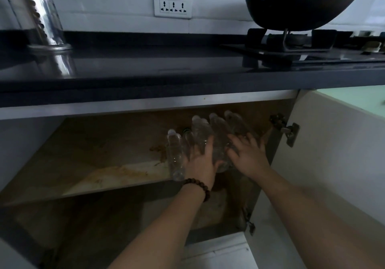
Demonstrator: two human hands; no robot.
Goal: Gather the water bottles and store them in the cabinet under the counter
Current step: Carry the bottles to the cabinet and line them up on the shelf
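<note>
Several clear plastic water bottles (216,135) stand bunched together at the right end of the stained wooden shelf (108,177) inside the open cabinet under the counter. One more clear bottle (174,156) stands at the left of the bunch, near the shelf's front edge. My left hand (201,162), with a bead bracelet on the wrist, is spread against the bottles from the left. My right hand (245,154) is spread against them from the right. Both hands press the bunch between them.
The cabinet door (333,154) hangs open on the right, with a hinge (290,132) beside the bottles. Above, the dark countertop (145,68) carries a shiny metal vessel (41,16) on the left and a black wok (298,12) on a gas stove on the right.
</note>
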